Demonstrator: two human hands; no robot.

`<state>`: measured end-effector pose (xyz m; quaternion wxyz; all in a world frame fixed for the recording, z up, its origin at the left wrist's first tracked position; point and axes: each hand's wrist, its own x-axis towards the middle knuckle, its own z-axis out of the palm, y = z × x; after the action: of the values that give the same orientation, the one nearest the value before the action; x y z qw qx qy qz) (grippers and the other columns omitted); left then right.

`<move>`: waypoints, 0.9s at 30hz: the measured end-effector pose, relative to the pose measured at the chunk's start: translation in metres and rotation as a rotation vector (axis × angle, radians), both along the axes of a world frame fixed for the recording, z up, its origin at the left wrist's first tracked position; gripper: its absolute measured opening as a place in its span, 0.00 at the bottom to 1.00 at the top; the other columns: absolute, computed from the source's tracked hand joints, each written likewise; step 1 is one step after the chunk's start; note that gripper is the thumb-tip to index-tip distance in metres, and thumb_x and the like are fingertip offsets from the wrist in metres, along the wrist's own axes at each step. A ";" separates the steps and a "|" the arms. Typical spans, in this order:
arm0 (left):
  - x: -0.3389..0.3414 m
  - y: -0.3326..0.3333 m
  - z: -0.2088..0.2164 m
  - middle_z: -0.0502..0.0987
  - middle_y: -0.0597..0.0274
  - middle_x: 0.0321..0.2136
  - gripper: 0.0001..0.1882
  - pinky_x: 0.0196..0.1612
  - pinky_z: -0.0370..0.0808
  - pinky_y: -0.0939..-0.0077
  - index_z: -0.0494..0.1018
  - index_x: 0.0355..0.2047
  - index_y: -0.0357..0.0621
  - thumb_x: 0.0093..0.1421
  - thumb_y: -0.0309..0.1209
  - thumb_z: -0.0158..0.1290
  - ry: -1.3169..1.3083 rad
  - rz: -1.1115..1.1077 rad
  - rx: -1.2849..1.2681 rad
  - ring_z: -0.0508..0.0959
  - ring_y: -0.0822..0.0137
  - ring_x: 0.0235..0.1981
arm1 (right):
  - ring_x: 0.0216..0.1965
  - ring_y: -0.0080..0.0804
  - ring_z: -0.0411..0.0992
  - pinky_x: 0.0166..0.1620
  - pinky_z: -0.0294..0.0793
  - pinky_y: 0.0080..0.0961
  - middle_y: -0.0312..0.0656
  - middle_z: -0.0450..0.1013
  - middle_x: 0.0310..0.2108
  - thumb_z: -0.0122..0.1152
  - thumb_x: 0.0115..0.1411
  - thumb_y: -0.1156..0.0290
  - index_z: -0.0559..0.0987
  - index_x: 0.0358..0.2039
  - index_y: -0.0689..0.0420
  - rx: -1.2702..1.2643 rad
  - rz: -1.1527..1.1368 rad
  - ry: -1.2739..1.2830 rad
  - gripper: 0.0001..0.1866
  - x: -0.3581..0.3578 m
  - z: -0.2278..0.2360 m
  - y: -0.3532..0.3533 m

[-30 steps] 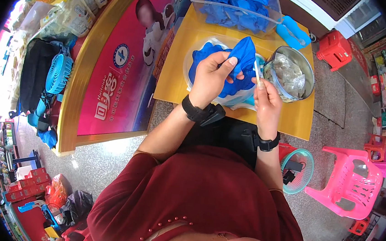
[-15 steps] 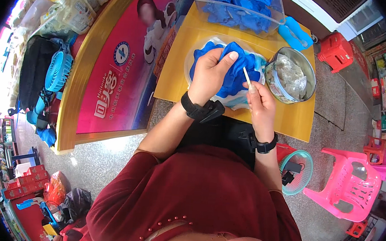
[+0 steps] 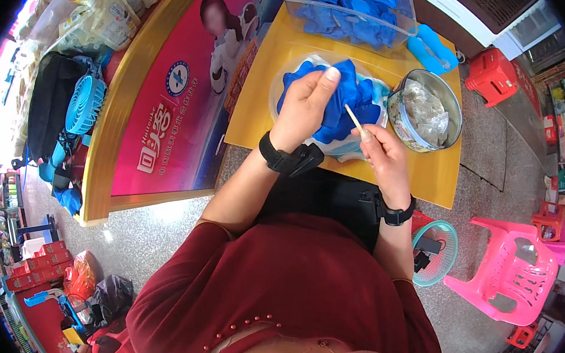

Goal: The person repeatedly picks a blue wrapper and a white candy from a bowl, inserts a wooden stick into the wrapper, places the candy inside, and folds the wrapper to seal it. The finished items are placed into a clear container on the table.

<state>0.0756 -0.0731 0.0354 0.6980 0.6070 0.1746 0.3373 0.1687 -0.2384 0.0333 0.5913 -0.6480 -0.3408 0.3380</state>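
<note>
Bright blue cloth (image 3: 340,99), gathered and folded, is pinched in my left hand (image 3: 308,101), thumb on top. My right hand (image 3: 386,157) grips a thin pale stick (image 3: 354,119) between thumb and fingertips; its tip points up and left at the cloth. Whether the tip touches the cloth I cannot tell. More blue pieces lie under and around my left hand, in a round pale dish or on a wrapping whose rim is partly hidden. A round tin (image 3: 429,112) holding crumpled clear plastic stands right of my right hand.
On the yellow table (image 3: 251,110), a clear plastic bin (image 3: 349,24) full of blue pieces stands at the back, beside a light-blue object (image 3: 433,50). A counter (image 3: 168,99) borders the left. A teal basket (image 3: 435,254) and pink chair (image 3: 509,270) stand right.
My right hand has shifted slightly right and down, and the stick leans more to the left. My left hand has tipped a little, still holding the blue cloth.
</note>
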 end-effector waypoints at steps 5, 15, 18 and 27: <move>0.005 -0.004 -0.010 0.76 0.73 0.26 0.19 0.27 0.68 0.87 0.77 0.36 0.39 0.70 0.43 0.46 -0.035 -0.033 0.011 0.71 0.83 0.25 | 0.24 0.13 0.57 0.27 0.56 0.14 0.26 0.62 0.22 0.53 0.68 0.68 0.80 0.41 0.61 0.100 -0.144 0.092 0.11 -0.003 -0.004 0.003; -0.001 0.005 0.000 0.76 0.71 0.32 0.13 0.37 0.71 0.85 0.77 0.39 0.38 0.66 0.36 0.53 0.025 0.083 0.102 0.73 0.81 0.33 | 0.25 0.14 0.59 0.28 0.58 0.14 0.27 0.63 0.22 0.53 0.68 0.68 0.79 0.39 0.61 -0.024 0.065 0.061 0.11 0.003 -0.002 0.001; -0.001 0.007 -0.003 0.77 0.62 0.39 0.11 0.44 0.71 0.80 0.78 0.38 0.37 0.64 0.33 0.56 -0.068 0.141 0.224 0.74 0.73 0.41 | 0.26 0.14 0.60 0.29 0.60 0.14 0.27 0.64 0.23 0.52 0.68 0.68 0.79 0.39 0.62 -0.061 0.054 0.062 0.11 0.002 -0.001 0.002; -0.005 0.002 0.010 0.69 0.47 0.58 0.09 0.58 0.64 0.72 0.78 0.41 0.37 0.63 0.28 0.55 -0.157 0.044 0.238 0.67 0.63 0.60 | 0.26 0.14 0.61 0.30 0.61 0.14 0.28 0.65 0.24 0.51 0.68 0.69 0.79 0.40 0.62 0.008 -0.097 0.073 0.11 0.004 -0.009 0.003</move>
<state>0.0707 -0.0706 0.0451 0.6251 0.6532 0.0914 0.4174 0.1722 -0.2352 0.0244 0.6217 -0.6486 -0.2884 0.3311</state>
